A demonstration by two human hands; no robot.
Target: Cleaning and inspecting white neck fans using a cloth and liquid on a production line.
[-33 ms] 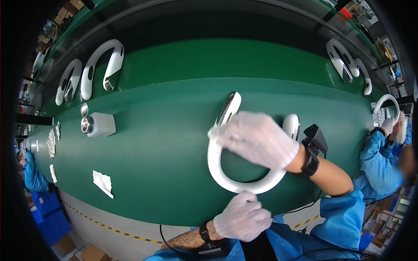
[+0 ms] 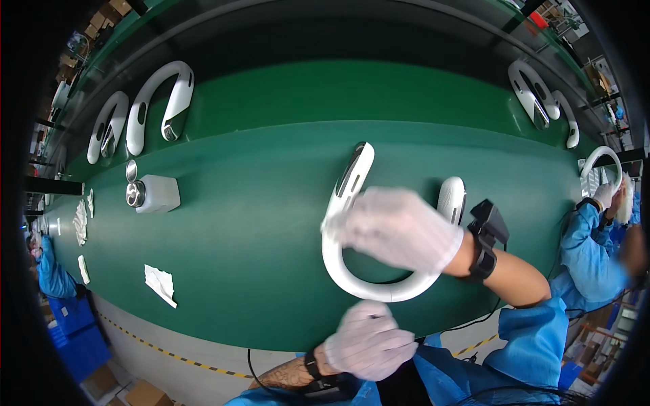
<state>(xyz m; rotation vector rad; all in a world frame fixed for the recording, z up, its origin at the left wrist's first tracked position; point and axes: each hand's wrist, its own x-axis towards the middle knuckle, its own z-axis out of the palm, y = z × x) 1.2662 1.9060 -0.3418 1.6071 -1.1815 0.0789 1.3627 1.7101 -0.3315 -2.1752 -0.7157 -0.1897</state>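
Note:
A white U-shaped device (image 2: 391, 292), like a neckband, lies on the green table with its curve toward me. Its left arm bears a dark glossy strip; a rounded tip tops the right arm. My right hand (image 2: 399, 230), white-gloved and blurred by motion, lies across the device with its fingers bunched against the left arm. What those fingers hold, if anything, is hidden. My left hand (image 2: 369, 342), gloved too, is curled closed at the table's front edge, just below the curve and close against it. Its palm side is hidden.
A white bottle (image 2: 161, 194) with an open metal lid stands left, near a crumpled white wipe (image 2: 160, 285). More U-shaped devices (image 2: 177, 101) rest along the back. At right, a co-worker's gloved hand (image 2: 602, 195) holds a similar white device (image 2: 601, 153).
My right hand has slid a little down along the device's left arm. My left hand has shifted slightly left. The device has barely moved.

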